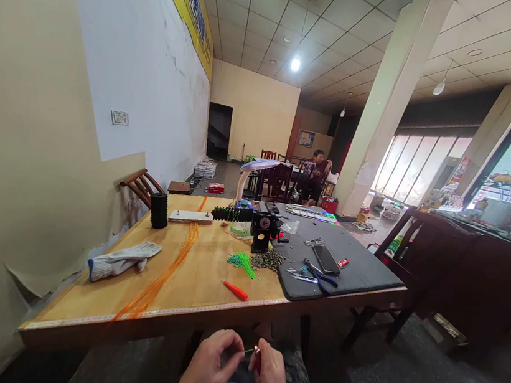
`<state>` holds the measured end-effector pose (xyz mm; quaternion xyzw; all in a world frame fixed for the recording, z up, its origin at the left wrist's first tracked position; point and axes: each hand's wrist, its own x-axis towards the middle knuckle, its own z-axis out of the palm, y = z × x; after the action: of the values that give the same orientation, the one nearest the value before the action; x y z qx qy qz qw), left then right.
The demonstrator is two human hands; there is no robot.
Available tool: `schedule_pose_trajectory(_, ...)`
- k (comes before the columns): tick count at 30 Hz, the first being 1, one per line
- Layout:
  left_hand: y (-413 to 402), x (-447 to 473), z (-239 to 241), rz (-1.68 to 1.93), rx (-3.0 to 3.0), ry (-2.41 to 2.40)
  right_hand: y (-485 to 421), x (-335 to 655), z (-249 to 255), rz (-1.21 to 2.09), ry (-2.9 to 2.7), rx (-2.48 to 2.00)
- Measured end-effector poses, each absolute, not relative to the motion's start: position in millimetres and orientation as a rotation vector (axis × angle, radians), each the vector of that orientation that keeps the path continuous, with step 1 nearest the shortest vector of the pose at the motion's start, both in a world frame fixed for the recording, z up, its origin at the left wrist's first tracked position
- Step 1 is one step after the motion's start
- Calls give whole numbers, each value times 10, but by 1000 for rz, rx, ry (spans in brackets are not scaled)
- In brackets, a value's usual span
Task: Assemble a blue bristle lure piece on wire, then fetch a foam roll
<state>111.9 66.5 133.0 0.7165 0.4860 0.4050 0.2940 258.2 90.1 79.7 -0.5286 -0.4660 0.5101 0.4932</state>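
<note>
While both hands meet low over the person's lap, short of the near table edge, the left hand [208,370] is curled with thumb and forefinger pinched on a thin green strand [249,350]. That strand runs almost level, its long axis pointing across from the left fingertips toward the right hand [269,378]. The right hand is closed around a small red-handled tool [256,356], whose tip stands just at the strand's free end, so the two are touching or nearly so; which, the picture is too small to tell. Neither hand is nearer than the other: the strand bridges the narrow gap between them.

Ahead of the hands, on the wooden table [79,313], lies a red-handled screwdriver [234,289], and farther ahead a bundle of green strands [242,261] beside a heap of small dark parts [267,260]. Ahead and to the left run long orange strands [164,277] and a folded work glove [121,259]; ahead and right, a dark mat [357,274] carries a phone [325,259] and blue-handled pliers [319,278].
</note>
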Motion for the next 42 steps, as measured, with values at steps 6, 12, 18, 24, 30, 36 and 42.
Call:
schedule_pose_trajectory(6,664,1123,1317,1071,1893,1289,897,2566,855,1210,-1133,-1295)
schedule_pose_trajectory(12,665,1124,1302,1061,1891,1293,869,2565,904,1214,-1138,-1300)
schedule_pose_trajectory(18,668,1142,1292,1086,1862,1285,871,2589,826,1241,-1107,-1271)
schedule_pose_trajectory(24,676,1137,1283,1106,1778,1293,866,2641,758,1329,-946,-1214)
schedule_pose_trajectory(30,683,1138,1264,1150,1723,1283,787,2667,850,1379,-875,-1099)
schedule_pose_trajectory(36,663,1129,1264,1175,1696,1274,813,2602,789,1444,-799,-1057)
schedule_pose_trajectory(42,683,1140,1200,1182,1714,1293,870,2574,728,1334,-873,-1065)
